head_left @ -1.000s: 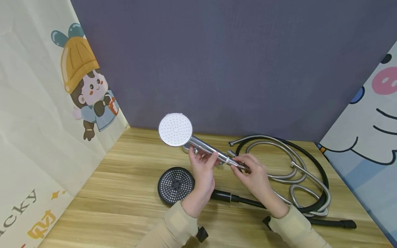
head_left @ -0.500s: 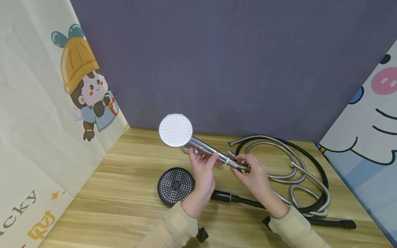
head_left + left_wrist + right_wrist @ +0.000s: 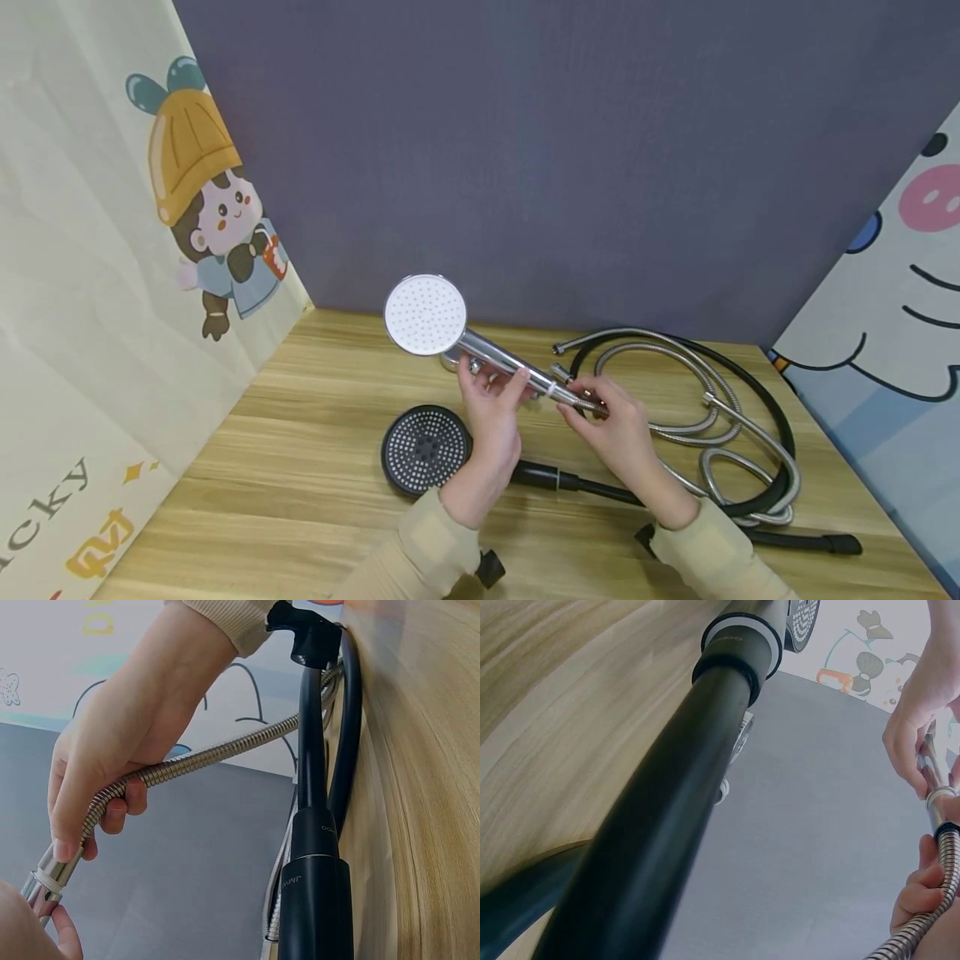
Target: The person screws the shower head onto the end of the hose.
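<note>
My left hand grips the handle of a chrome shower head, its round white face turned up toward me. The handle slants down to the right. At its lower end, a white washer ring shows at the joint with a flexible metal shower hose. My right hand pinches the hose's smooth metal connector between thumb and fingers, with the ribbed hose running back under the palm. In the left wrist view, the connector meets the handle end; whether it is threaded on, I cannot tell.
A black shower head with a black hose lies on the wooden table below my hands. Coiled metal and black hoses lie at the right. Behind the shower head is a partly hidden chrome piece. A grey wall stands behind.
My right fingers shift slightly on the hose connector. The chrome shower head and my left hand stay almost in place.
</note>
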Motion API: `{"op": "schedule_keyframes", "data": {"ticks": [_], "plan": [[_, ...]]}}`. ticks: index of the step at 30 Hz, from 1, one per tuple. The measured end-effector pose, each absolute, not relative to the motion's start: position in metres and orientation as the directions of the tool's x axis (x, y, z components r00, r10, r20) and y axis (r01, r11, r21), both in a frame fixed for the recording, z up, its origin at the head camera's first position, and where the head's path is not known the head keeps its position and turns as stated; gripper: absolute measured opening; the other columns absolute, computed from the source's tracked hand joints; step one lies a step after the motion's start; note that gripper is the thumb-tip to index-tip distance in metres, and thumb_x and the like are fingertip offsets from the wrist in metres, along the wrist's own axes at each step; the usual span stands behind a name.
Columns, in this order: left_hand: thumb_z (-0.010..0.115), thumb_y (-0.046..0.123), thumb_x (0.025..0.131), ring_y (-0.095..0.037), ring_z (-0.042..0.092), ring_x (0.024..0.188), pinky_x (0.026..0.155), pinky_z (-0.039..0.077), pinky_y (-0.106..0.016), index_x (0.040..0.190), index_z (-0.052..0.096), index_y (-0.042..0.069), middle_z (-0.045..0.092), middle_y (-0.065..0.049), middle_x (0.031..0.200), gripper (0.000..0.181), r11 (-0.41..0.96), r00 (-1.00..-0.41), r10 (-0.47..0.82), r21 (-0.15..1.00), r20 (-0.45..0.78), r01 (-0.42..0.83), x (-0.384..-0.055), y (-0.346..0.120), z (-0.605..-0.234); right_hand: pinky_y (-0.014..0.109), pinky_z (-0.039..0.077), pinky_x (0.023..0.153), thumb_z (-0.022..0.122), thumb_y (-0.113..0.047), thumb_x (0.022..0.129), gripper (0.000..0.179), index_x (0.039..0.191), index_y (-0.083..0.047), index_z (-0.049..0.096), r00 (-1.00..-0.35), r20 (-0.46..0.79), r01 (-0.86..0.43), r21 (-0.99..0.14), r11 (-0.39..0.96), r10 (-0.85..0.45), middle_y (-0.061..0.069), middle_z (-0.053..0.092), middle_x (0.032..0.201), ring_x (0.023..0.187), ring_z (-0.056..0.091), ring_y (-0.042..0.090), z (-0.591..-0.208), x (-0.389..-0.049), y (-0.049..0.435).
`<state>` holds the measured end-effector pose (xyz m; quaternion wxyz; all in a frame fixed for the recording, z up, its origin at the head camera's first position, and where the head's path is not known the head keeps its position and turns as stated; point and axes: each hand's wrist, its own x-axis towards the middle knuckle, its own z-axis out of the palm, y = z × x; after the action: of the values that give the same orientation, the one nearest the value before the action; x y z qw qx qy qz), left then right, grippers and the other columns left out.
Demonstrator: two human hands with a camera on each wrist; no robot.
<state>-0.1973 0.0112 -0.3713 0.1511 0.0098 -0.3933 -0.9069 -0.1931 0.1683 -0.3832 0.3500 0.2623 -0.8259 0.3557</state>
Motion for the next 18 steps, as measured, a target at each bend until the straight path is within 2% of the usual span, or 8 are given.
{"op": "schedule_keyframes", "data": {"ticks": [6, 13, 18], "plan": [[0.068, -0.008, 0.077, -0.019, 0.058, 0.089, 0.077, 0.058, -0.036, 0.140, 0.029, 0.019, 0.052, -0.010, 0.110, 0.079, -0.649, -0.954, -0.283, 0.713, 0.098, 0.265, -0.1976, 0.0109, -0.3699, 0.010, 0.052, 0.057, 0.081, -0.007, 0.070, 0.027, 0.092, -0.007, 0.067, -0.610, 0.768, -0.688, -0.392, 0.611, -0.195, 0.004, 0.068, 0.083, 0.070, 0.064, 0.014, -0.3813, -0.1942, 0.1679], [0.068, -0.009, 0.076, -0.019, 0.058, 0.089, 0.076, 0.058, -0.034, 0.139, 0.031, 0.021, 0.052, -0.011, 0.111, 0.079, -0.642, -0.954, -0.287, 0.723, 0.084, 0.257, -0.1965, 0.0111, -0.3702, 0.010, 0.048, 0.054, 0.078, -0.009, 0.073, 0.018, 0.088, -0.007, 0.069, -0.592, 0.776, -0.702, -0.364, 0.613, -0.217, 0.002, 0.067, 0.078, 0.065, 0.059, 0.010, -0.3820, -0.1957, 0.1681], [0.069, -0.008, 0.075, -0.019, 0.058, 0.089, 0.074, 0.058, -0.033, 0.138, 0.032, 0.022, 0.053, -0.011, 0.111, 0.079, -0.641, -0.953, -0.288, 0.721, 0.092, 0.263, -0.1957, 0.0117, -0.3709, 0.009, 0.047, 0.054, 0.076, -0.004, 0.074, 0.016, 0.089, -0.005, 0.070, -0.581, 0.784, -0.720, -0.370, 0.588, -0.219, 0.003, 0.066, 0.081, 0.066, 0.058, 0.010, -0.3835, -0.1963, 0.1681]]}}
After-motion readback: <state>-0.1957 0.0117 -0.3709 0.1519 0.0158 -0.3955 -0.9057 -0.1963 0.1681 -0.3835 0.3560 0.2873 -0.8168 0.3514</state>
